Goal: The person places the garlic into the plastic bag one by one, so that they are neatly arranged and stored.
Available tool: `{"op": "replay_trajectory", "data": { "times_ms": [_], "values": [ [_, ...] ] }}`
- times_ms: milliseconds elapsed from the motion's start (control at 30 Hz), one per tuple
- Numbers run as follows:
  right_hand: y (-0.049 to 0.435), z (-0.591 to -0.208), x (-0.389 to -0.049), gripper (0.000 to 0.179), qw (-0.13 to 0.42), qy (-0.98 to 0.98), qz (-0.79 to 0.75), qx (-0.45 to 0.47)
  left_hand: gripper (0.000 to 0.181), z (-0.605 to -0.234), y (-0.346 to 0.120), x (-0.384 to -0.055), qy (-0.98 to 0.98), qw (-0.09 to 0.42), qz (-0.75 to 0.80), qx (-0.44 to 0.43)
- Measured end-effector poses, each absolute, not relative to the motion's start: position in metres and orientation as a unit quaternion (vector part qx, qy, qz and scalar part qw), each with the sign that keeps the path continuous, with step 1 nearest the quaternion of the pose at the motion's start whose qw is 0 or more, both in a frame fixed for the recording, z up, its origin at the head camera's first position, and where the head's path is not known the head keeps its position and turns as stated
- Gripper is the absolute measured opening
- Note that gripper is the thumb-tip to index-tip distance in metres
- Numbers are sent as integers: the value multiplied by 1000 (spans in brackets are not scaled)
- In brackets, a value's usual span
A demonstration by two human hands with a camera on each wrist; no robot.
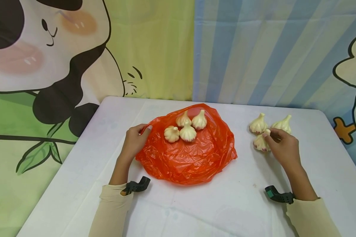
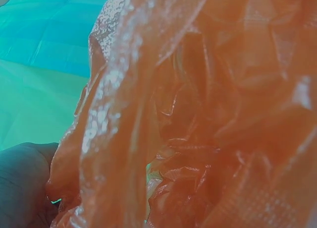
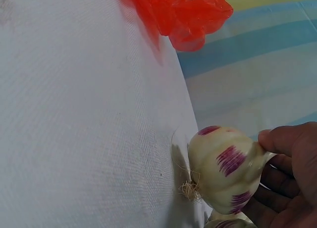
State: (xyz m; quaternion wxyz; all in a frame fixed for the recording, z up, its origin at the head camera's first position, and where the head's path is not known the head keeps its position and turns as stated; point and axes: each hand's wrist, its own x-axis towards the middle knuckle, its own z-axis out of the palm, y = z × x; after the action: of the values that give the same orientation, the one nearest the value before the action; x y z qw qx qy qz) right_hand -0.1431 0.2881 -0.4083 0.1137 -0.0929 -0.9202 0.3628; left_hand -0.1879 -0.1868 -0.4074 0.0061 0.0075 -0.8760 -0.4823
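A red plastic bag (image 1: 184, 168) lies spread on the table, its mouth facing up. Several garlic bulbs (image 1: 188, 133) sit together towards its back. At the bag's left edge, my left hand (image 1: 135, 140) pinches the rim between thumb and fingers; the left wrist view is mostly filled by the crinkled plastic (image 2: 198, 114). On the right side, my right hand (image 1: 284, 148) pinches a purple-streaked garlic bulb (image 3: 225, 168) by its stem. Its root end is close to the cloth; whether it touches, I cannot tell. Just behind it are two more garlic bulbs (image 1: 258, 123), the right one partly hidden by my fingers.
A white cloth covers the table (image 1: 210, 207). Behind its back edge hangs a printed curtain (image 1: 240, 59) with a panda and stripes. White tabletop lies between the bag and the right-hand bulbs.
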Motion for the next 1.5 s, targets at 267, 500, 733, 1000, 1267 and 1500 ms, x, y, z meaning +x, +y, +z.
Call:
{"op": "replay_trajectory", "data": {
  "times_ms": [267, 500, 733, 1000, 1267, 1500],
  "values": [
    [286, -404, -142, 41, 144, -912, 376, -79, 38, -408, -186, -188, -877, 14, -480, 1],
    [277, -393, -142, 38, 179, -899, 396, -60, 37, -406, -185, -188, -877, 16, -481, -2],
    [261, -384, -146, 39, 180, -887, 423, -47, 38, -407, -186, -188, -878, 13, -479, 1],
    [245, -375, -156, 32, 196, -853, 484, 12, 37, -407, -186, -189, -875, 11, -484, 0],
    [226, -364, -163, 34, 173, -849, 500, 7, 38, -406, -186, -187, -875, 9, -485, -2],
    [210, -361, -171, 35, 132, -849, 510, 39, 37, -408, -187, -187, -875, 14, -484, -6]
  ]
}}
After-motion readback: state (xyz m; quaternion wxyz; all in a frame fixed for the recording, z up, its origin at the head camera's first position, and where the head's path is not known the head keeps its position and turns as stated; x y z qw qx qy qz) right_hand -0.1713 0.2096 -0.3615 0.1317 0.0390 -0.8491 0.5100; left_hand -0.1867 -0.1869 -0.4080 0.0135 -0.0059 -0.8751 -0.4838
